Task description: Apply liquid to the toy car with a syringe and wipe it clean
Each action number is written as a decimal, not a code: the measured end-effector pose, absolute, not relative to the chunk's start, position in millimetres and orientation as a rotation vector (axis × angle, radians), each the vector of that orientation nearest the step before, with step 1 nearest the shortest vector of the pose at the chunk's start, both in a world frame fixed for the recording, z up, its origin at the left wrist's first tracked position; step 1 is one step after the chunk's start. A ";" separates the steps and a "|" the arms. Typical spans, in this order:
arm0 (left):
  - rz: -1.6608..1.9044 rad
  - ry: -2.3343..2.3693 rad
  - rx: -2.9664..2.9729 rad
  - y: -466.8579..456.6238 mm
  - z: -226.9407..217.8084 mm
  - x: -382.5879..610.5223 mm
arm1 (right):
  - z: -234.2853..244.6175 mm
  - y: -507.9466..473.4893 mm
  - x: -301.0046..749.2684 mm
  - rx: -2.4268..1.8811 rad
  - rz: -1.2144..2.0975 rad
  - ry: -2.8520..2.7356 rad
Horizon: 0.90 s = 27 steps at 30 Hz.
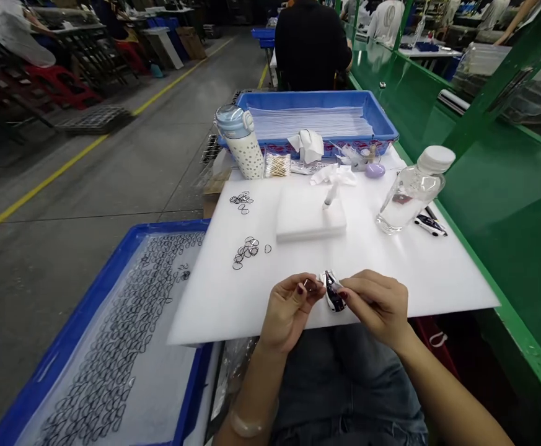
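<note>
Close to the near edge of the white foam sheet, my left hand [293,303] pinches a small black-rimmed ring [310,285] between thumb and fingertips. My right hand [379,303] is closed in a pinch at the side of a small black-and-white toy car [333,292]; a bit of white shows at its fingertips, too small to name. The car sits between both hands. Two loose groups of thin black rings lie on the left of the sheet, the upper rings [241,199] apart from the lower rings [246,249].
A white foam block [311,217] lies ahead, with a clear bottle [412,192] and another toy car [431,224] to its right. Behind are a tumbler [242,142], cotton swabs [277,165] and a blue bin [382,124]. A blue tray [126,248] of rings stands lower left.
</note>
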State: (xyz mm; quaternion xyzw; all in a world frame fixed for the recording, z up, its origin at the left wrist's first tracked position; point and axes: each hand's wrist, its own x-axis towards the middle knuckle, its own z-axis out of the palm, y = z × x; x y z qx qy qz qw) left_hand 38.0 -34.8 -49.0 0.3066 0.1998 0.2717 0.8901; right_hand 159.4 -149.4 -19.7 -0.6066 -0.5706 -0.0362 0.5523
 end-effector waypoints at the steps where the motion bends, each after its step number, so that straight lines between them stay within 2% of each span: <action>1: 0.569 0.423 0.635 -35.0 -48.9 37.4 | -18.8 -144.3 158.2 -1.417 -0.148 -1.365; 6: 0.608 0.472 0.664 -39.5 -48.8 39.3 | -17.8 -131.4 147.7 -1.447 -0.473 -1.537; 10: 0.618 0.486 0.680 -40.0 -49.4 40.9 | -13.7 -136.8 148.2 -1.514 -0.602 -1.597; 21: 0.619 0.462 0.707 -41.1 -52.7 41.7 | 0.3 -154.6 160.4 -1.676 -0.412 -1.565; 27: 0.660 0.444 0.744 -42.5 -51.9 42.6 | -4.4 -143.4 150.3 -1.595 -0.388 -1.564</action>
